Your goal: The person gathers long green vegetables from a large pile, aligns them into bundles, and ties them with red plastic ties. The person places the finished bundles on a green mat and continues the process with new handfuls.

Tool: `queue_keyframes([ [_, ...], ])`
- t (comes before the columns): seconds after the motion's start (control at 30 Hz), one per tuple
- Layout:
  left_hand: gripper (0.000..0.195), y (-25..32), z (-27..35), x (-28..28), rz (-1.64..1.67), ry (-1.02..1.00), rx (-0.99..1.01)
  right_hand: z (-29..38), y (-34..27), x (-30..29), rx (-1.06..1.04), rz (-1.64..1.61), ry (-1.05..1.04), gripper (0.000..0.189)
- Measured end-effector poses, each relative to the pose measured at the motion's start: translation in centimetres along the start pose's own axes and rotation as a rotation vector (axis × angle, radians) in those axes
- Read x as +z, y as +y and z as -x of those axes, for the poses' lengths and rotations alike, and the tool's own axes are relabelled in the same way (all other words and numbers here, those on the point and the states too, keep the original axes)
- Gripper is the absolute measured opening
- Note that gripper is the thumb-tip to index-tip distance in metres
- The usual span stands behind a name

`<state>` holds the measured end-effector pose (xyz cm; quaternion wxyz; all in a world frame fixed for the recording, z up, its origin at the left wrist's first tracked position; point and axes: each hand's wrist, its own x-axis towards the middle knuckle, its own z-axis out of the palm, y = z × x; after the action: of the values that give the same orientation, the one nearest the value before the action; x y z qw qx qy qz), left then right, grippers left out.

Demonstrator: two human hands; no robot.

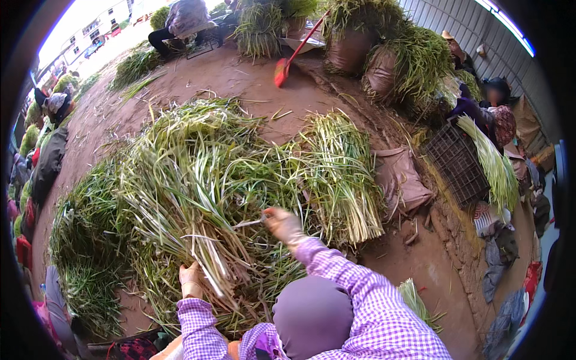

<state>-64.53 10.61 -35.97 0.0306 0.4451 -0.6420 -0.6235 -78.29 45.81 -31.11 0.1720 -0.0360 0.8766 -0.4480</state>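
Note:
My left hand (191, 275) grips a loose bundle of long leafy stalks (216, 256) near its pale root ends. The green tops of the bundle fan out away from me over a heap of loose leaves (265, 175). To the right of the bundle, my right hand (283, 226) is raised and slightly blurred. From its closed fingers a thin pale strand (247, 223) points left toward the bundle; whether it is a stalk or a leaf is unclear. Something orange-red shows at a fingertip. Beyond this hand lies a pile of stalks (346, 180) with their pale ends toward me.
Dark green leaves (90, 252) are heaped at left. On the right are a brown sack (402, 177), a black plastic crate (456, 162) and a person (492, 112) beside pale stalks. A red broom (282, 72) stands near filled sacks (351, 49); another person (186, 20) sits at the back.

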Motion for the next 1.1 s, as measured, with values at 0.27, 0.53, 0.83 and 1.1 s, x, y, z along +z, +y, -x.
queue_keyframes([
  [0.27, 0.061, 6.2, 2.5, -6.4, -0.668, 0.113, 0.287, -1.3, 10.6, -1.8, 0.579, 0.041, 0.035, 0.03],
  [0.53, 0.061, 19.8, 13.3, -10.9, -1.023, -0.25, 0.288, 1.9, -16.6, -10.1, -0.493, -0.664, -0.208, 0.032],
  [0.83, 0.036, 21.3, 16.3, -12.5, -0.948, -0.269, 0.341, 2.8, -25.5, 6.0, -0.129, -0.159, -0.671, 0.021],
  [1.1, 0.015, 17.1, 8.1, -14.6, 0.64, -0.218, -0.003, 8.4, -19.9, 18.5, -0.196, -0.704, -0.584, 0.031],
])
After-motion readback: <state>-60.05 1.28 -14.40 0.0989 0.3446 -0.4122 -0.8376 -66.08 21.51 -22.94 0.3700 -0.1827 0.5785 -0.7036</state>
